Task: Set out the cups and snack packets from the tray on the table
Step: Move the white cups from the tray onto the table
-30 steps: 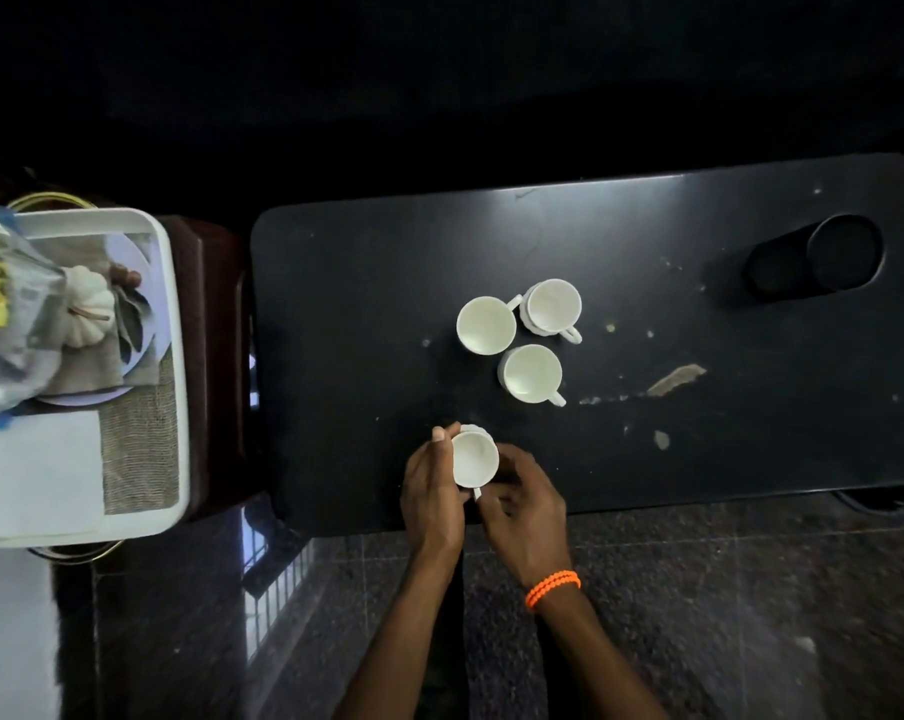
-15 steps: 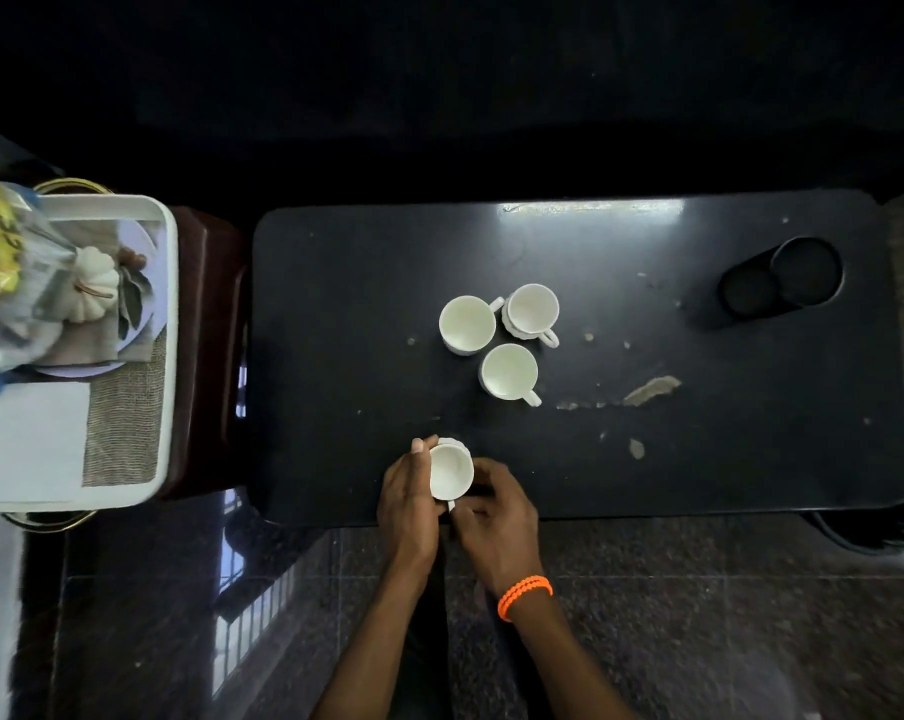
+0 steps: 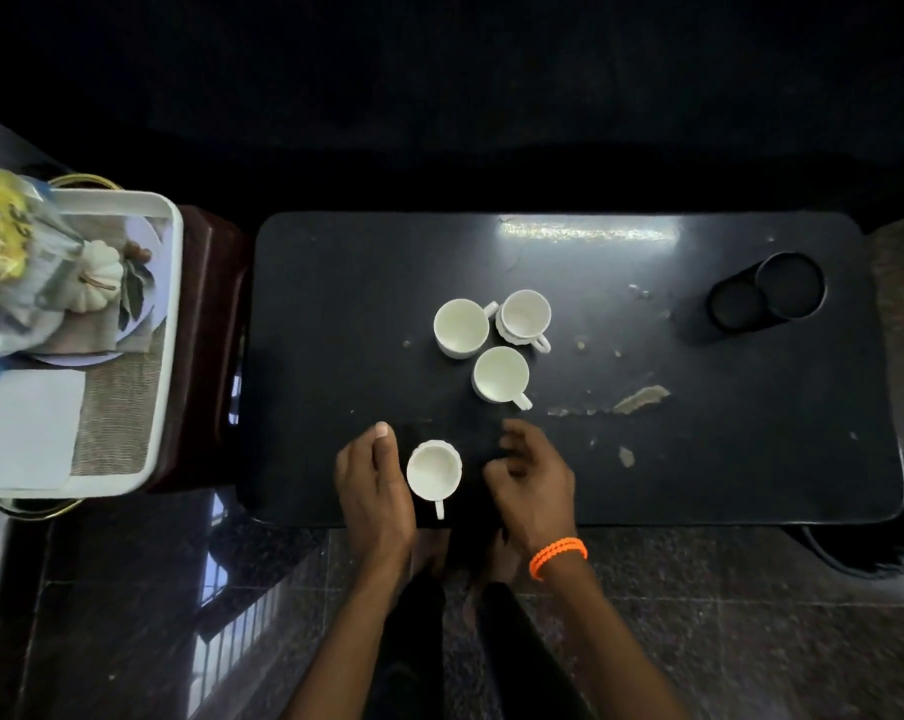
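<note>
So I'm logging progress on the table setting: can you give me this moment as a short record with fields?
cups on table: four white cups, three grouped mid-table, one at the near edge
left hand: beside the near cup, touching it
right hand: apart from it, fingers loosely curled, empty
snack packets: on the white tray

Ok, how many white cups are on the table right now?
4. Three sit clustered mid-table: left cup, right cup, lower cup. The near cup stands at the front edge between the hands. None seem hidden.
</note>
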{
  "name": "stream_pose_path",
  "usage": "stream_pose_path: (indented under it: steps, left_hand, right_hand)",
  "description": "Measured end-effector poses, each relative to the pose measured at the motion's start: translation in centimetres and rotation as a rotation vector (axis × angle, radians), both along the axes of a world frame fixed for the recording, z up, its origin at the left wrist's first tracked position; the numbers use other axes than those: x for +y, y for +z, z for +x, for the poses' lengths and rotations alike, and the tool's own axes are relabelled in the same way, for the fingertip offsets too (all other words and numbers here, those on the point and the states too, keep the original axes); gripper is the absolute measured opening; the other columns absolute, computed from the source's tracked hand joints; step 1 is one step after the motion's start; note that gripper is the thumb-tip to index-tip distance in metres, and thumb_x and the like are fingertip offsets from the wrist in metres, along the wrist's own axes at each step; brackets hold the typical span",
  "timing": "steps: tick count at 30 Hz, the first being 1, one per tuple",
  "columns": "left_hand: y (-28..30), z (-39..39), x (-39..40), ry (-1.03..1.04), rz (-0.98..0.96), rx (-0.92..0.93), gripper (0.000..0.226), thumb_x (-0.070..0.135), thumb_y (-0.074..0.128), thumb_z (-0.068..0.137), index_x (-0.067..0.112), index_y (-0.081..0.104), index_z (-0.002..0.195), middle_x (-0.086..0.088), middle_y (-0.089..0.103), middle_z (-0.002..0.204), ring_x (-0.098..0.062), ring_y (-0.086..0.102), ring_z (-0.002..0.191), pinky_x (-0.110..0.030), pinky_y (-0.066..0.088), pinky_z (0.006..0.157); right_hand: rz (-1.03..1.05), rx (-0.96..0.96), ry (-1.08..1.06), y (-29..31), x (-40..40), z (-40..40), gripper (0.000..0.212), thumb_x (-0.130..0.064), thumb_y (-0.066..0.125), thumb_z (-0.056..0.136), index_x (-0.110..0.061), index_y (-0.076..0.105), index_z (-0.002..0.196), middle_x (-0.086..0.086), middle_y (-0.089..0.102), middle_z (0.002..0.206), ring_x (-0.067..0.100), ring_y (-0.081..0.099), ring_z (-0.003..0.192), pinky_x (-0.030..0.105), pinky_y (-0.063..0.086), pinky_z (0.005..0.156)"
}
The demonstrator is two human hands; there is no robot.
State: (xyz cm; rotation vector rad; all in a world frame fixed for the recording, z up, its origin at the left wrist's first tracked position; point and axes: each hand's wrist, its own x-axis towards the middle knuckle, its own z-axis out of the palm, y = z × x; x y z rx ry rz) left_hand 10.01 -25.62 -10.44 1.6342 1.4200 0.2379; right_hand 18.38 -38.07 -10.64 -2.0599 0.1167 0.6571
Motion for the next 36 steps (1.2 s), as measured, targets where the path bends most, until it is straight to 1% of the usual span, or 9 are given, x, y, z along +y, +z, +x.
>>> stream_pose_path:
  steps: [4,8,11,15,19,21,25,31,36]
  left_hand:
    - [1.4,3.6,0.1,-0.096,0.103,-0.161,0.046,0.051,0.041,0.103,0.020,0.072,0.118,0.006,0.062,0.118,-0.001,0.058,0.112,-0.029,0.046,0.105]
    - [1.6,9.7,-0.9,0.035,-0.347,-0.217,0.047,0.058,0.037,0.106,0.027,0.070,0.117,-0.004,0.066,0.128,-0.024,0.060,0.125,-0.052,0.051,0.108]
    - [0.9,12.7,-1.4,0.226,-0.650,-0.122,0.069,0.069,0.030,0.102,0.018,0.067,0.130,-0.010,0.067,0.134,-0.025,0.064,0.115,-0.048,0.052,0.107]
    - [0.6,13.8,-1.9,0.247,-0.720,-0.132,0.071,0.073,0.028,0.100,0.021,0.074,0.121,-0.006,0.077,0.116,-0.024,0.072,0.104,-0.046,0.058,0.100]
    - [0.8,13.3,-2.5,0.225,-0.717,-0.140,0.069,0.072,0.031,0.101,0.022,0.071,0.126,-0.004,0.076,0.119,-0.022,0.072,0.107,-0.046,0.061,0.097]
    - [1.1,12.5,-3.3,0.210,-0.726,-0.159,0.068,0.071,0.033,0.101,0.022,0.070,0.129,-0.004,0.074,0.127,-0.023,0.071,0.113,-0.047,0.061,0.096]
    - [1.5,10.3,-5.4,0.182,-0.778,-0.191,0.065,0.069,0.034,0.102,0.023,0.068,0.134,-0.002,0.070,0.135,-0.023,0.068,0.121,-0.048,0.059,0.101]
    - [1.1,7.2,-7.8,0.180,-0.833,-0.242,0.064,0.064,0.036,0.103,0.020,0.065,0.139,0.001,0.066,0.143,-0.023,0.062,0.132,-0.049,0.054,0.108]
    - [0.4,5.9,-8.6,0.142,-0.808,-0.262,0.054,0.058,0.037,0.105,0.023,0.070,0.129,0.004,0.069,0.135,-0.015,0.065,0.126,-0.045,0.060,0.098]
  right_hand:
    - [-0.103,-0.238,-0.061,0.0,0.3,5.0,0.038,-0.001,0.070,0.079,-0.009,0.070,0.116,0.003,0.068,0.101,0.009,0.061,0.076,0.004,0.042,0.071]
    - [-0.143,-0.227,-0.003,-0.8,1.0,8.9,0.040,-0.008,0.071,0.077,-0.010,0.070,0.117,0.006,0.068,0.107,0.014,0.060,0.080,0.025,0.049,0.082]
    - [-0.116,-0.078,0.069,-1.0,1.8,9.8,0.042,-0.024,0.066,0.075,-0.018,0.072,0.117,0.003,0.075,0.105,0.017,0.067,0.089,0.032,0.054,0.089]
    - [-0.035,0.001,0.082,-1.5,1.7,9.9,0.026,-0.023,0.067,0.085,-0.033,0.076,0.106,-0.037,0.066,0.075,-0.017,0.063,0.076,0.009,0.046,0.074]
    - [0.032,0.043,-0.005,-0.8,0.5,8.8,0.033,-0.016,0.064,0.088,-0.048,0.069,0.081,-0.042,0.068,0.078,-0.021,0.063,0.078,-0.003,0.043,0.065]
    - [0.049,0.058,-0.066,-0.8,-0.5,7.7,0.029,-0.015,0.064,0.089,-0.042,0.074,0.089,-0.032,0.074,0.086,-0.010,0.069,0.085,0.005,0.050,0.072]
    - [0.065,0.122,-0.174,-1.0,-2.9,4.8,0.022,-0.011,0.064,0.091,-0.023,0.075,0.106,-0.002,0.078,0.104,0.024,0.073,0.099,0.042,0.059,0.092]
    - [0.084,0.118,-0.309,-0.5,-5.0,1.4,0.028,0.000,0.064,0.090,-0.020,0.074,0.106,-0.002,0.078,0.105,0.021,0.073,0.102,0.042,0.060,0.090]
    - [0.074,0.093,-0.323,-0.5,-6.0,0.1,0.028,0.002,0.065,0.091,-0.018,0.074,0.108,-0.002,0.077,0.104,0.016,0.072,0.100,0.043,0.060,0.090]
